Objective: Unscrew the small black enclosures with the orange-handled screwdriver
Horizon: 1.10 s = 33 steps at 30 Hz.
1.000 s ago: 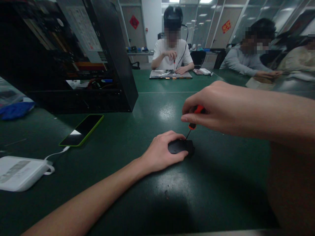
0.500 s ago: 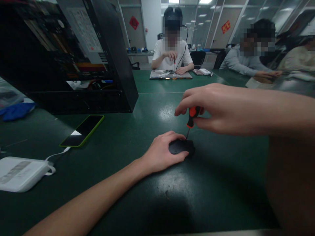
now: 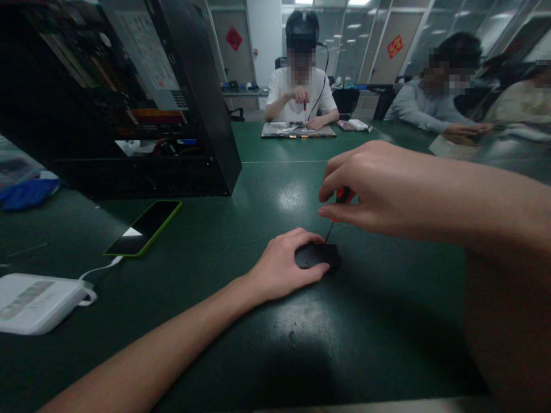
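Observation:
A small black computer mouse (image 3: 315,256) lies on the green table. My left hand (image 3: 289,261) grips it, with the thumb on its near side and the fingers round its far side. Above it, my right hand (image 3: 359,189) is closed round the red and black handle of a screwdriver (image 3: 344,195), most of which the fingers hide. The thin shaft slants down to the far edge of the mouse, near my left fingertips. Whether the tip sits in a screw I cannot tell.
An opened black computer case (image 3: 215,115) stands at the left. Before it lies a phone (image 3: 148,228) in a green case, cabled to a white power bank (image 3: 41,304). A blue cloth-like item (image 3: 28,194) is at far left. Across the table (image 3: 275,183), a co-worker (image 3: 301,86) works with a screwdriver; others sit at right.
My right fingers have turned and closed further round the screwdriver handle, the thumb now lying across its lower part. My left hand and the mouse have stayed in place.

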{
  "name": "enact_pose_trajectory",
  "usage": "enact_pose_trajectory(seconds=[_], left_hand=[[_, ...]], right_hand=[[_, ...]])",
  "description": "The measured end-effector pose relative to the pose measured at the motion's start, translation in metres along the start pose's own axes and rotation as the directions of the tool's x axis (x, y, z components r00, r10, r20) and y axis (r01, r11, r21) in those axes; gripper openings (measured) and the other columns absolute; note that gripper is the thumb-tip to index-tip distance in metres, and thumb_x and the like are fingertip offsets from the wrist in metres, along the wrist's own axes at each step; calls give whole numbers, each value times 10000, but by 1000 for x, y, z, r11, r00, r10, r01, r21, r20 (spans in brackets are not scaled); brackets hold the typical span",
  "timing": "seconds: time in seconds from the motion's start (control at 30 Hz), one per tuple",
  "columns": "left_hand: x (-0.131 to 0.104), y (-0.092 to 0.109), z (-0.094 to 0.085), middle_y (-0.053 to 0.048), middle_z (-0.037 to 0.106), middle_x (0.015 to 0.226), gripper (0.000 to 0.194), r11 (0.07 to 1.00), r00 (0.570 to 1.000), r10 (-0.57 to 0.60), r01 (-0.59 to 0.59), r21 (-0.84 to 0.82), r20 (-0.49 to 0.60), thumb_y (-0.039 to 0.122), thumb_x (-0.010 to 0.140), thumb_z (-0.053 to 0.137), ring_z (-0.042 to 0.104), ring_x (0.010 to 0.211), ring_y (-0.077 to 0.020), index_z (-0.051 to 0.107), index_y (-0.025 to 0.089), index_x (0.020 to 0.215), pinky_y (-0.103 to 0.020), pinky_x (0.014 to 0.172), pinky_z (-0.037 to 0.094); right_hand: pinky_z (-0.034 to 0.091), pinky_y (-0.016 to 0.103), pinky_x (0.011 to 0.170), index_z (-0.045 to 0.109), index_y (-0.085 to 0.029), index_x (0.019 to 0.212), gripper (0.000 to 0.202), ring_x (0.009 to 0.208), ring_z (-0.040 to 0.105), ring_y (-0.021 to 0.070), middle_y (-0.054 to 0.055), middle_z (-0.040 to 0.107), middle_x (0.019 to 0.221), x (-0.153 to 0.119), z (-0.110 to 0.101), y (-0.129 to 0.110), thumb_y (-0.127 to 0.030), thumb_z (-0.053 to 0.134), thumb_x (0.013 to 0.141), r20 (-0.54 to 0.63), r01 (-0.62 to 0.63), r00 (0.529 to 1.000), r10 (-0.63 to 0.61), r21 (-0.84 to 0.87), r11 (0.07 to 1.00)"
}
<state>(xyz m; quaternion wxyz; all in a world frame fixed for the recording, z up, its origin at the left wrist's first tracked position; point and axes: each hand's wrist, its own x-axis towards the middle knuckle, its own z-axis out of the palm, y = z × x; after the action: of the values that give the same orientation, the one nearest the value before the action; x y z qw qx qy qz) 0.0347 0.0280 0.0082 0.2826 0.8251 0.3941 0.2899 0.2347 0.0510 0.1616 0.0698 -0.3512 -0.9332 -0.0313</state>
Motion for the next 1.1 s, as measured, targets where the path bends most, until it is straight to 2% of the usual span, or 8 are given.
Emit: enact_pose_trajectory(seconds=[0.1, 0.3, 0.5, 0.63, 0.73, 0.83, 0.93, 1.1], left_hand=[[0, 0, 0, -49, 739, 1188, 347, 1000, 1000, -5, 5, 1, -8, 346, 849, 795, 700, 1091, -268, 720, 220, 1164, -425, 1001, 529], [-2, -1, 2, -58, 740, 1221, 466, 997, 997, -63, 62, -34, -36, 401, 836, 792, 696, 1128, -297, 667, 229, 1250, -466, 1012, 530], [-1, 1, 1, -45, 738, 1184, 506, 996, 995, -93, 92, -22, -28, 405, 819, 809, 706, 1063, -286, 653, 228, 1267, -455, 986, 535], [-1, -1, 1, -53, 737, 1178, 528, 997, 997, -75, 75, -13, -32, 398, 821, 813, 697, 1073, -292, 662, 226, 1297, -468, 998, 528], [-2, -3, 2, -60, 733, 1196, 447, 999, 999, -46, 46, -12, -21, 402, 844, 800, 688, 1094, -291, 707, 229, 1245, -455, 987, 533], [-2, -5, 2, -51, 729, 1182, 376, 999, 999, -32, 31, -7, -13, 395, 857, 804, 687, 1087, -270, 740, 232, 1190, -436, 993, 528], [-1, -4, 2, -45, 722, 1152, 355, 1000, 1000, -17, 17, -7, -9, 391, 861, 810, 689, 1069, -253, 748, 224, 1169, -420, 981, 526], [-1, -3, 0, -42, 721, 1135, 356, 1000, 1000, -10, 10, -11, -3, 389, 860, 816, 692, 1049, -249, 745, 222, 1167, -416, 960, 526]], right_hand=[[458, 304, 763, 813, -222, 1023, 248, 851, 682, 186, 46, 778, 978, 7, 0, -4, -197, 581, 938, -2, 41, 999, -41, -20, 999], [496, 251, 813, 780, -245, 1152, 358, 1054, 682, 177, 16, 725, 1302, 8, -8, -17, -96, 607, 876, 23, 257, 964, -263, 156, 954], [494, 270, 767, 794, -236, 1127, 299, 899, 716, 175, 27, 797, 1004, 9, -6, -18, -171, 552, 963, 18, 92, 995, -93, 68, 993], [527, 262, 909, 754, -270, 1236, 482, 1153, 684, 189, -3, 725, 1331, 7, -9, -20, -40, 559, 861, 14, 154, 987, -159, 171, 973], [538, 253, 836, 760, -271, 1207, 426, 1126, 686, 192, 0, 688, 1385, 6, -8, -20, -87, 594, 861, 31, 183, 981, -192, 180, 966], [506, 284, 735, 787, -227, 1108, 252, 913, 711, 207, 47, 775, 1064, 7, -1, -14, -259, 615, 927, -13, 68, 998, -68, 39, 997], [461, 304, 667, 802, -206, 998, 245, 760, 691, 215, 61, 741, 792, 10, 5, -5, -331, 596, 954, -60, -73, 996, 68, -98, 992], [467, 272, 658, 771, -283, 1165, 321, 821, 706, 187, 30, 777, 1045, -2, -5, 4, -214, 634, 883, 83, 61, 995, -63, 33, 998]])
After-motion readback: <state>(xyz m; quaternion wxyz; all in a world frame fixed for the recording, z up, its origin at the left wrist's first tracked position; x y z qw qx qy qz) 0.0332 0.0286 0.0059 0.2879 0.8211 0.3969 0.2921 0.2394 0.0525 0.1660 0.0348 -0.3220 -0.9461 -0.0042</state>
